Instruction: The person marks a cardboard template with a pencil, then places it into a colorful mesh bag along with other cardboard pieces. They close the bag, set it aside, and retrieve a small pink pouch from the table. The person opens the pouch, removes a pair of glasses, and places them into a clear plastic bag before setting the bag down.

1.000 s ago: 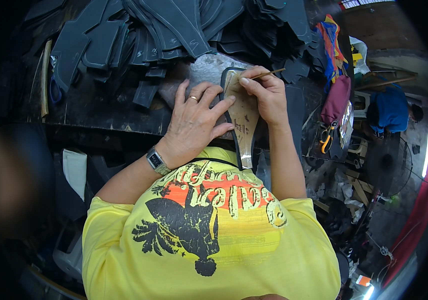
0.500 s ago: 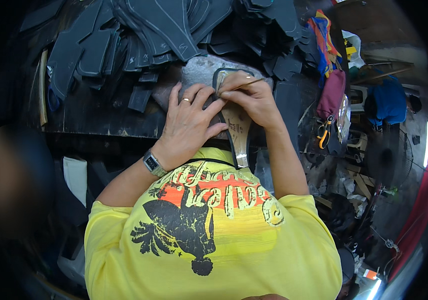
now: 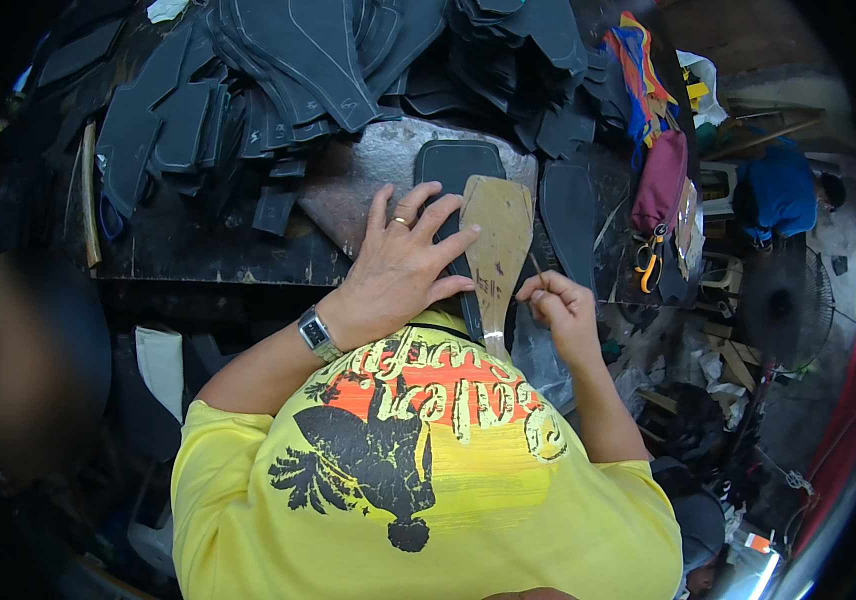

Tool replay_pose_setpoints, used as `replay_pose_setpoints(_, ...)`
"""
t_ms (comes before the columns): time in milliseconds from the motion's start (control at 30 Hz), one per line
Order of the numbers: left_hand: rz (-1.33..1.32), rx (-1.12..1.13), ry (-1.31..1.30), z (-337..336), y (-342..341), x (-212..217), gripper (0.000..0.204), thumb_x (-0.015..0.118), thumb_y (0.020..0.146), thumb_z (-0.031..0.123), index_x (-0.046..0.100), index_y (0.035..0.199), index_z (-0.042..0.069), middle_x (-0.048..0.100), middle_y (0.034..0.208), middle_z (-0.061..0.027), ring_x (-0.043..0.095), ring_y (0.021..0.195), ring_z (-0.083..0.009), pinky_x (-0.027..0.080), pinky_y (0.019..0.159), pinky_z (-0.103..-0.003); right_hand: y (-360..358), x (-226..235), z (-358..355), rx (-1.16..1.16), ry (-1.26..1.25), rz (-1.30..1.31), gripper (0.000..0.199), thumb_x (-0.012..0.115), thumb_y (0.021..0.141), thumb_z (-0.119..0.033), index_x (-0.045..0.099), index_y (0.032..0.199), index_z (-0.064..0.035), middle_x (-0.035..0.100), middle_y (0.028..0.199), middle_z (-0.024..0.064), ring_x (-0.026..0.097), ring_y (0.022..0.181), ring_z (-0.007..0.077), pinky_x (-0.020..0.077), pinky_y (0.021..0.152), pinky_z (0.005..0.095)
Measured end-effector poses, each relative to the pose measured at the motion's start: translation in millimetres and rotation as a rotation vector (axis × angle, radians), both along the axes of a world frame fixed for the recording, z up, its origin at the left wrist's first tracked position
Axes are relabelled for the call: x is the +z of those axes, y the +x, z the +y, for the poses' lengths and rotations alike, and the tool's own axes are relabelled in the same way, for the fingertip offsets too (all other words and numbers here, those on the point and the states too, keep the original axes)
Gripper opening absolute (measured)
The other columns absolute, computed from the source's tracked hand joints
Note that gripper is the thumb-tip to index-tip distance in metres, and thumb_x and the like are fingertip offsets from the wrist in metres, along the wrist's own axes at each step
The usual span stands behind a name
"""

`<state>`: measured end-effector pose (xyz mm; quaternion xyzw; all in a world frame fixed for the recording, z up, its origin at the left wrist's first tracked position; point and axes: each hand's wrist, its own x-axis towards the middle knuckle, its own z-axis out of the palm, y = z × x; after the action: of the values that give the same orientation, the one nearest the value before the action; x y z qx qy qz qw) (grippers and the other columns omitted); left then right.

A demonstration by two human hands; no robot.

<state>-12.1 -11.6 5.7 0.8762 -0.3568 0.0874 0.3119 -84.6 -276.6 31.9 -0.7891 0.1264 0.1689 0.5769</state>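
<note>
My left hand [image 3: 403, 265], with a ring and a wristwatch, lies flat with fingers spread on a tan cardboard template [image 3: 500, 232]. The template rests on a long dark cut piece [image 3: 458, 160], which lies on a grey slab [image 3: 363, 175] on the black workbench. My right hand [image 3: 563, 312] is beside the template's lower right edge and pinches a thin marking stick [image 3: 537, 270] whose tip is close to that edge. The template's narrow handle end points toward my chest.
A large heap of dark cut pieces [image 3: 298, 60] covers the back of the bench. Another dark piece [image 3: 568, 215] lies right of the template. A maroon bag [image 3: 660, 180] and orange-handled scissors [image 3: 648, 262] hang at the bench's right end. A fan [image 3: 778, 300] stands on the cluttered floor.
My right hand has moved from the template's top down along its right side to the lower edge. The dark piece's top end is uncovered. My left hand stays pressed on the template.
</note>
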Motion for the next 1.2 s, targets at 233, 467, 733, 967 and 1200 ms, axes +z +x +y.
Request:
replay_pose_setpoints(233, 0.019, 0.191, -0.066, 0, 44, 0, 0.055, 0.078, 0.086, 0.03, 0.06, 0.133, 0.008, 0.055, 0.135, -0.015, 0.052, 0.128, -0.0366, 0.042, 0.108, -0.047, -17, -23, 4, -0.138, 0.214, 0.09, 0.02, 0.057, 0.097, -0.008, 0.073, 0.104, 0.0012, 0.061, 0.076, 0.0001, 0.047, 0.06, 0.0035, 0.0354, 0.055, 0.0191)
replay_pose_setpoints(467, 0.301, 0.181, -0.17, -10, 62, 10, 0.037, 0.079, 0.088, 0.018, 0.062, 0.117, 0.002, 0.066, 0.115, -0.0137, 0.066, 0.102, -0.0288, 0.052, 0.09, -0.035, -12, -25, 7, -0.208, 0.338, 0.161, 0.011, 0.066, 0.097, -0.011, 0.069, 0.105, -0.0032, 0.061, 0.077, 0.0007, 0.047, 0.06, 0.0035, 0.0327, 0.051, 0.0197)
replay_pose_setpoints(733, 0.141, 0.209, -0.591, 57, 82, 91, 0.02, 0.071, 0.095, 0.004, 0.065, 0.114, 0.001, 0.069, 0.099, -0.0045, 0.066, 0.091, -0.0096, 0.055, 0.083, -0.026, 2, -18, 6, -0.366, 0.768, 0.038, 0.017, 0.065, 0.093, 0.002, 0.061, 0.108, -0.0053, 0.072, 0.092, 0.0056, 0.037, 0.045, 0.0007, 0.0261, 0.042, 0.0186)
replay_pose_setpoints(967, -0.586, 0.666, -0.185, 80, 128, 127, 0.042, 0.076, 0.091, 0.017, 0.065, 0.132, 0.011, 0.065, 0.127, -0.0153, 0.058, 0.127, -0.0335, 0.046, 0.107, -0.042, 5, -18, -15, -0.364, 0.945, -0.107, 0.032, 0.061, 0.089, 0.0, 0.059, 0.12, -0.0046, 0.073, 0.103, 0.0098, 0.039, 0.046, 0.0018, 0.0256, 0.04, 0.0165)
replay_pose_setpoints(1200, 0.285, -0.183, -0.09, -64, 84, 40, 0.043, 0.078, 0.087, 0.023, 0.068, 0.123, 0.003, 0.062, 0.125, -0.0156, 0.06, 0.118, -0.0327, 0.048, 0.1, -0.043, -3, -4, -55, -0.464, 1.18, -0.293, 0.034, 0.06, 0.091, -0.006, 0.062, 0.126, -0.0085, 0.059, 0.081, 0.0026, 0.039, 0.045, 0.0085, 0.0338, 0.051, 0.0267)
